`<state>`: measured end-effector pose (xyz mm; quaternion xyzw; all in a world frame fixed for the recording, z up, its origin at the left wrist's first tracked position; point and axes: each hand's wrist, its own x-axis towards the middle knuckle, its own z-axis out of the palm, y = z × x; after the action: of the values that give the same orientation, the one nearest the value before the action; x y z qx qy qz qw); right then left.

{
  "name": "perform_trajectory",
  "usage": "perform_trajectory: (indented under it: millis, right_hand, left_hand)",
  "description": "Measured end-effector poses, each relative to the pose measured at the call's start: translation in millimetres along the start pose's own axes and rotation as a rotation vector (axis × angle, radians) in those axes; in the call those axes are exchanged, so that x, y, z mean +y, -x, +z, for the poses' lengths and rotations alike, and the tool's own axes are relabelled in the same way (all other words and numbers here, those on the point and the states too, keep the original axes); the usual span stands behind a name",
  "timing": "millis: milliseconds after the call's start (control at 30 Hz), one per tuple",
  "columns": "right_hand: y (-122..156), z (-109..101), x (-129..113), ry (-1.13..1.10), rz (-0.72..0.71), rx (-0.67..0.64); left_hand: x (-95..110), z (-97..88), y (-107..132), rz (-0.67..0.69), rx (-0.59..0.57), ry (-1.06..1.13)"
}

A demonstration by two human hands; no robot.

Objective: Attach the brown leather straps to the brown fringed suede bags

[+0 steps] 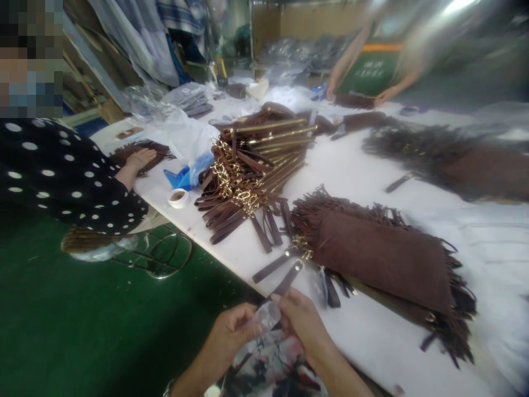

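Clear, thin plastic (pixel 269 314) is pinched by left hand (pixel 233 333) and right hand (pixel 303 320), fingertips pressed together; brown, suede-like fringed bags (pixel 384 256) are stacked nearby.

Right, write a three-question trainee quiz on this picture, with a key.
1. True or false: the left hand and right hand hold a small translucent piece.
2. Which item sits on the table?
A) a red bucket
B) a yellow helmet
C) a round white item
3. Fill in: the metal clasps among the piled brown straps are ____-coloured.

Key: 1 true; 2 C; 3 gold.
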<state>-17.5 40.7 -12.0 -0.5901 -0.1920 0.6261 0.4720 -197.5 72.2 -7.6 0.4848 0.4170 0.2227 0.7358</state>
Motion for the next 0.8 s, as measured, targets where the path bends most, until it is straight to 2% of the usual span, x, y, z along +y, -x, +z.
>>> perform_trajectory:
  millis: [167, 267, 433, 667, 800]
  right_hand:
    - [10, 1, -14, -0.202, -0.04, -0.015]
    - [15, 6, -21, -0.246, -0.038, -0.032]
    - [15, 9, -21, -0.223, -0.04, -0.049]
    - [8, 3, -7, -0.152, -0.052, 0.008]
    - [3, 4, -4, -0.106, -0.099, 0.056]
  left_hand:
    - [-8, -23.6, 11, -0.043, 0.109, -0.054]
    - [-12, -30.1, 16, -0.048, 0.141, -0.101]
    - [-11, -23.2, 15, -0.065, 0.145, -0.083]
    - [-5, -13.3, 11, -0.046, 0.119, -0.067]
    - [2, -9.4, 14, -0.012, 0.139, -0.162]
